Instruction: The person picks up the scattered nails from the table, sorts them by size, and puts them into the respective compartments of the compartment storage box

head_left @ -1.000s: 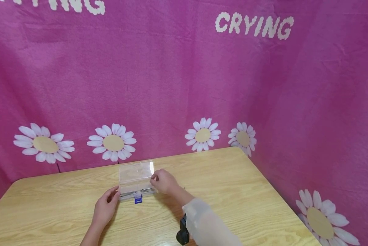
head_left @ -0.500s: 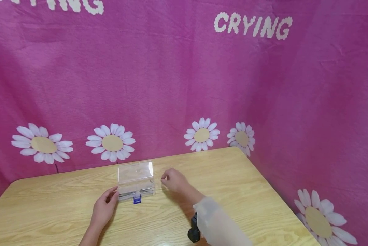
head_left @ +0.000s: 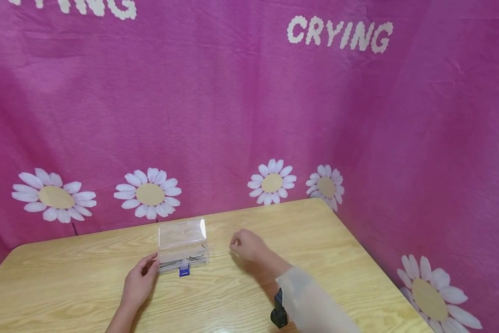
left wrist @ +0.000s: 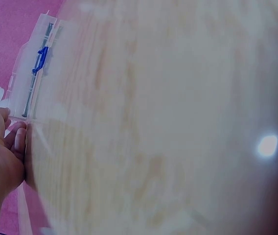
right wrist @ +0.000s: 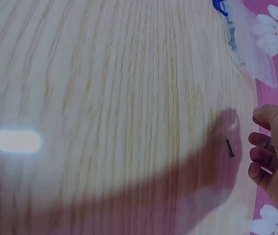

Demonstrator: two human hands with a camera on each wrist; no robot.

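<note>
A clear plastic box with a blue latch stands on the table, its lid raised. Inside lie several thin dark metal pieces that look like nails. My left hand holds the box's left end, thumb and fingertips against its corner. To the right of the box, my right hand hovers low over the table with loosely bent fingers; nothing shows between them. Close to these fingers a small dark nail lies on the wood, hidden in the head view.
The wooden table reaches back to a pink curtain with daisies and white letters. A black device sits at the right forearm by the pale sleeve.
My right hand has drawn back from the box and moved right. A small nail now shows in the box's right part, where that hand was. The left hand stays at the box.
</note>
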